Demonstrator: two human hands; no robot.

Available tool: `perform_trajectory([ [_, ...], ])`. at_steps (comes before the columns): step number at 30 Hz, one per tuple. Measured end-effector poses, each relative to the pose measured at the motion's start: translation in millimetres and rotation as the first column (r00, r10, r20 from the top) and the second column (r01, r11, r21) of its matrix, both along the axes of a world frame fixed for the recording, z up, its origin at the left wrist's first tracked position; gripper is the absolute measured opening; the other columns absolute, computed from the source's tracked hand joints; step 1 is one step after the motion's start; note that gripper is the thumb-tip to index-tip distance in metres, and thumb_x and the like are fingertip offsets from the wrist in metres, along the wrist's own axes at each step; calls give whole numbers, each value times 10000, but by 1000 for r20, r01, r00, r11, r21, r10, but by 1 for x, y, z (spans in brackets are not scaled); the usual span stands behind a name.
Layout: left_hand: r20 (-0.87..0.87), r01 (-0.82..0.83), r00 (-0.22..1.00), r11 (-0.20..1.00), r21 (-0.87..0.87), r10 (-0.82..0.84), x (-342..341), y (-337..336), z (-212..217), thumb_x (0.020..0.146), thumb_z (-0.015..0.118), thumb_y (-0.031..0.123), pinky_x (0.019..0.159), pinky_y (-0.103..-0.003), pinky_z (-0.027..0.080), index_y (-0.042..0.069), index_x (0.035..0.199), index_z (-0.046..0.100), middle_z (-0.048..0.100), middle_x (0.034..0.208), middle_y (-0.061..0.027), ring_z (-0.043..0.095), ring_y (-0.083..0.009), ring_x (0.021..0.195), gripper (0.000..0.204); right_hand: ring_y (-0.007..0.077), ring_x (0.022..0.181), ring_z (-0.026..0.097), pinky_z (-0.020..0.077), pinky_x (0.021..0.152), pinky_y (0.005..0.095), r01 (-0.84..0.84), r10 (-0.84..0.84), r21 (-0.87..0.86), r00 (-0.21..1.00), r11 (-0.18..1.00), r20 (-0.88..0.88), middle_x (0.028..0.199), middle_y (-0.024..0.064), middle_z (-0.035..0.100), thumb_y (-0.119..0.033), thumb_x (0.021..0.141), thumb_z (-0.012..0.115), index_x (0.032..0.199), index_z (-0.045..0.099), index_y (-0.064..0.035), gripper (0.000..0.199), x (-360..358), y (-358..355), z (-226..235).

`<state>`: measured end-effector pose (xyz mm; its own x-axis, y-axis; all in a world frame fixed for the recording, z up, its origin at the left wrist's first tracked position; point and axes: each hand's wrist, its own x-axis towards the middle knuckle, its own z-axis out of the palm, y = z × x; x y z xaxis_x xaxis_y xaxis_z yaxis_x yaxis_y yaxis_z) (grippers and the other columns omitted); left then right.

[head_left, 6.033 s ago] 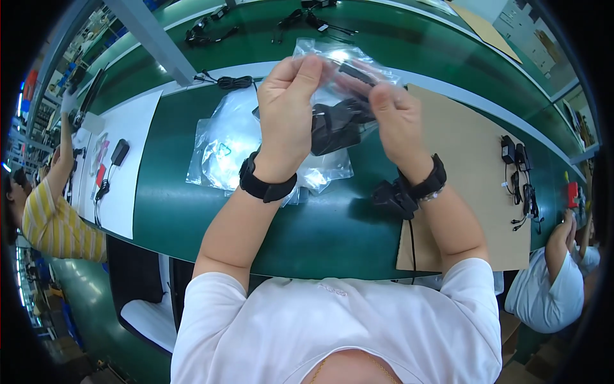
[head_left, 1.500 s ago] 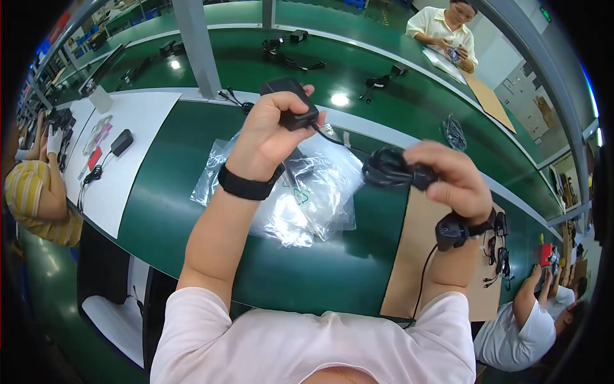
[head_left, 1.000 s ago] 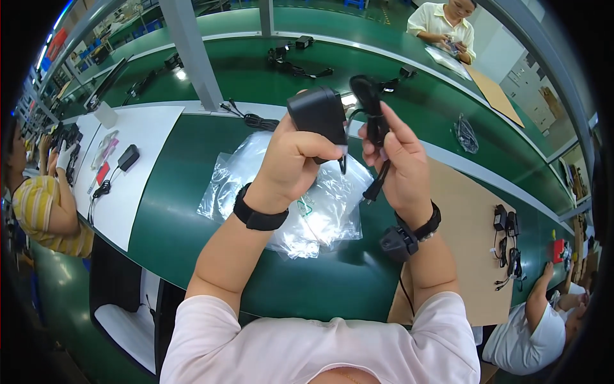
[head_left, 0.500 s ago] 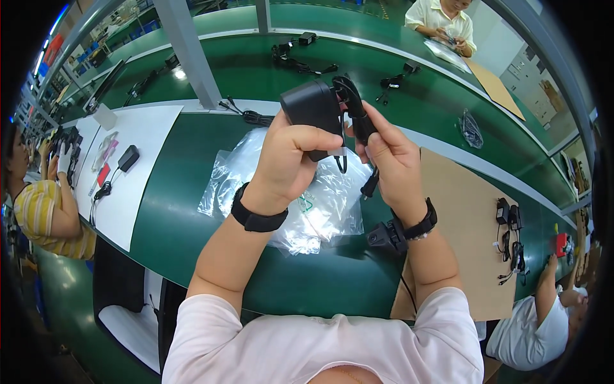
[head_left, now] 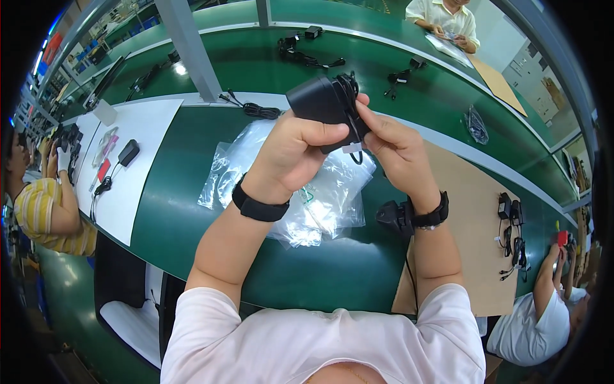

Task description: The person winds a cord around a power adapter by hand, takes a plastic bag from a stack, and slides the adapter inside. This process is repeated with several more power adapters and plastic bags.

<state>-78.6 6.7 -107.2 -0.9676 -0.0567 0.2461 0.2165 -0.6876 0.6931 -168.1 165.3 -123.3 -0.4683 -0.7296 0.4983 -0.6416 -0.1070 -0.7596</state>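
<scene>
My left hand (head_left: 288, 150) is wrapped around a black power adapter (head_left: 313, 99), with the thumb across its lower edge. A coiled black cable (head_left: 349, 96) lies flat along the adapter's right side. The thumb and fingers of my right hand (head_left: 398, 148) are closed on that cable, and some of the fingertips are hidden behind it. A short loop of thin cord and a small white tag (head_left: 351, 148) hang below the adapter. Under both hands, clear plastic bags (head_left: 307, 217) lie on the green table.
A brown cardboard sheet (head_left: 448, 256) with several adapters lies at right, a white sheet (head_left: 144, 173) with another adapter at left. A small black camera (head_left: 394, 216) sits by my right wrist. Bundled cables (head_left: 261, 111) lie near a metal post (head_left: 188, 54). Other people work around.
My right hand has brought the cable bundle from beside the adapter up against its side. The cable's plug end, which hung below my right hand, no longer shows.
</scene>
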Motion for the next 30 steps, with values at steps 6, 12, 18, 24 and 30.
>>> perform_trajectory([
  [6, -113, -273, 958, 960, -64, 265, -2, -5, -3, 673, 561, -110, 863, -319, 443, 4, 1100, 524, 581, 1061, -103, 570, -196, 933, 443, 178, 759, 586, 457, 704, 248, 401, -435, -170, 827, 900, -356, 892, 86, 629, -101, 850, 551, 1033, 584, 16, 219, 27, 3, 7],
  [12, -352, -212, 923, 969, -126, 156, -3, 12, -11, 674, 629, -30, 874, -346, 435, -16, 1111, 497, 588, 1041, -130, 577, -217, 939, 456, 148, 717, 575, 475, 701, 263, 122, 127, -207, 471, 971, 873, 820, 86, 619, -298, 928, 436, 1038, 549, 62, 392, 13, -11, 2],
  [18, -149, -165, 978, 980, -107, 148, -4, 19, -16, 730, 663, 81, 874, -393, 450, -5, 1123, 500, 572, 1061, -157, 569, -257, 950, 434, 65, 747, 531, 431, 674, 204, 7, 29, -51, 736, 999, 677, 872, 9, 606, -102, 866, 535, 991, 613, 26, 195, -4, 1, -9],
  [24, -99, -319, 947, 933, -166, 306, -6, 23, -13, 690, 678, 14, 627, -253, 483, -1, 982, 562, 613, 839, -62, 586, -143, 723, 315, 54, 749, 520, 410, 645, 187, -10, 30, -46, 886, 999, 463, 847, 15, 610, -70, 856, 526, 996, 607, 56, 205, 4, 2, -3],
  [30, -191, -396, 915, 884, -251, 355, -10, 17, -19, 689, 699, 29, 610, -235, 471, -9, 969, 566, 612, 833, -58, 572, -117, 696, 312, 75, 806, 522, 409, 692, 191, -151, 144, -19, 892, 988, 429, 936, 38, 594, -128, 880, 518, 1105, 545, 52, 289, 8, 4, -9],
])
